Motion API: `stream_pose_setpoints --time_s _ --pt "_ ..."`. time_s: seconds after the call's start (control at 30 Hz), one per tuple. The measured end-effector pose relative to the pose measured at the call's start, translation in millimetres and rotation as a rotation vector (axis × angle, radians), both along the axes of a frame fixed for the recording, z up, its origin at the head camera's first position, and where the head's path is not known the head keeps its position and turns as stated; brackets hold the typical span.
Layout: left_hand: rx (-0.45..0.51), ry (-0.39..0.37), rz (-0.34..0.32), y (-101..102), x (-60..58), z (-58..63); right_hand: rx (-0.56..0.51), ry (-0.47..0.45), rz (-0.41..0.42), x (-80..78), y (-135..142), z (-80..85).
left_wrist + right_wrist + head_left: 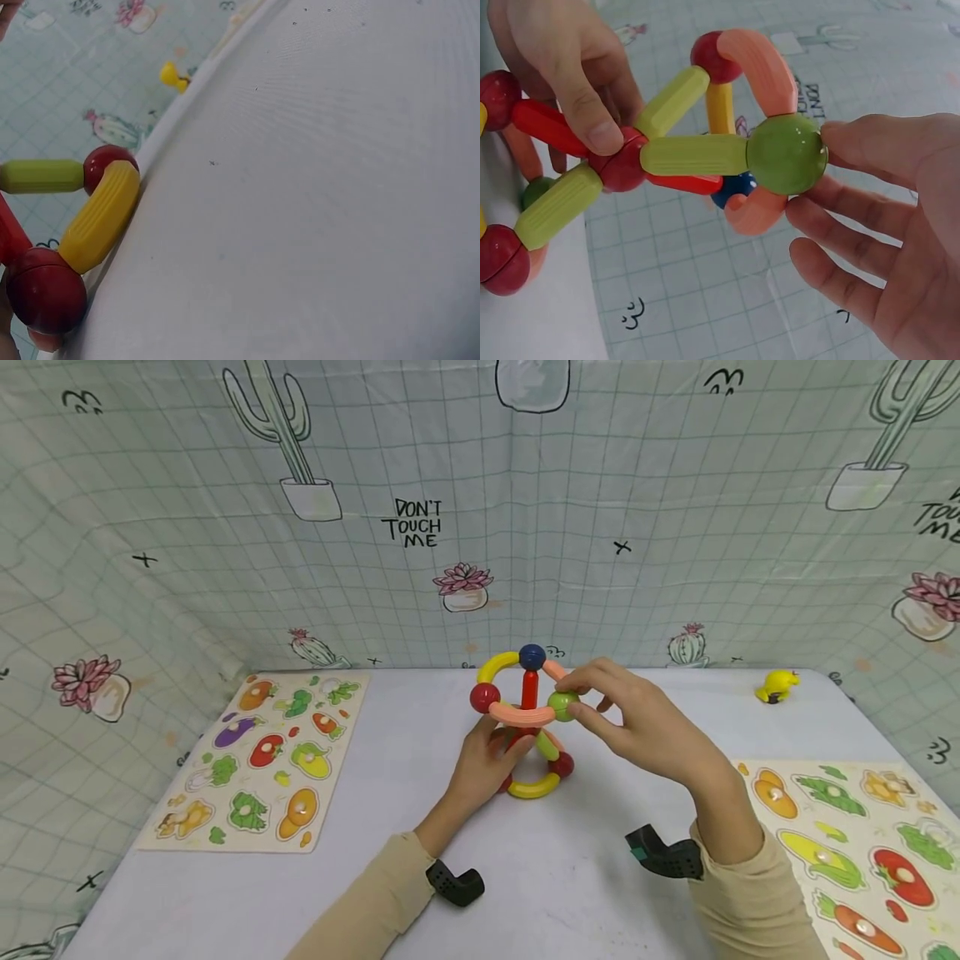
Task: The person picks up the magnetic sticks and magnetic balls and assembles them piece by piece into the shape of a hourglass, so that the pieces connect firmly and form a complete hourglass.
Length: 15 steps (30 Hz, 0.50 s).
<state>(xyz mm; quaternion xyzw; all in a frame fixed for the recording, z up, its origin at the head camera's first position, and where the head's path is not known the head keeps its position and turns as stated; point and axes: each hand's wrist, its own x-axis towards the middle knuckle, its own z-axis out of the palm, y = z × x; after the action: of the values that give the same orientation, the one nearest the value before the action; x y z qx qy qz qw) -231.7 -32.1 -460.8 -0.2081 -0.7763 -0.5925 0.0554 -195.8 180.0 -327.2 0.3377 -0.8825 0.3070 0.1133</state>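
A two-tiered construction of coloured balls and rods stands over the white table. Its top ring joins a blue ball (pixel 532 657), a red ball (pixel 484 697) and a green ball (pixel 562 706) by curved rods, among them a coral rod (pixel 522 717). My left hand (pixel 482 762) grips the middle, its thumb on the central red ball (pixel 622 166) in the right wrist view. With thumb and fingers, my right hand (pixel 648 727) pinches the green ball, which a straight light-green rod (pixel 696 155) links to the centre. Below, a yellow curved rod (pixel 534 787) lies close to the tabletop.
A board with vegetable pictures (pixel 330 760) lies at left; another picture board (pixel 817 827) is at right. The small yellow toy (pixel 778 685) stands near the back right edge. Patterned fabric (pixel 570 527) hangs behind the white table (pixel 525 893).
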Motion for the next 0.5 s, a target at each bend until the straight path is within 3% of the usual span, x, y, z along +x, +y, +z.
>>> stream_pose_setpoints --time_s 0.17,0.27,0.33,0.4,0.5 --pt "-0.067 -0.008 -0.029 -2 1.0 0.8 -0.025 -0.004 0.000 -4.3 5 -3.7" --pt "-0.059 -0.034 -0.087 -7 2.5 5.4 -0.068 -0.048 0.006 -8.5 9 -6.0" --pt "-0.073 -0.038 -0.114 -13 3.4 11.0 -0.089 -0.085 -0.006 -12.0 12 -7.5" --pt "-0.085 -0.051 -0.126 -19 6.2 24.9 -0.100 -0.132 -0.030 -15.7 15 -8.8" --pt "-0.190 -0.022 -0.077 -35 -0.5 33.4 -0.103 -0.194 -0.073 -23.0 21 -12.2"
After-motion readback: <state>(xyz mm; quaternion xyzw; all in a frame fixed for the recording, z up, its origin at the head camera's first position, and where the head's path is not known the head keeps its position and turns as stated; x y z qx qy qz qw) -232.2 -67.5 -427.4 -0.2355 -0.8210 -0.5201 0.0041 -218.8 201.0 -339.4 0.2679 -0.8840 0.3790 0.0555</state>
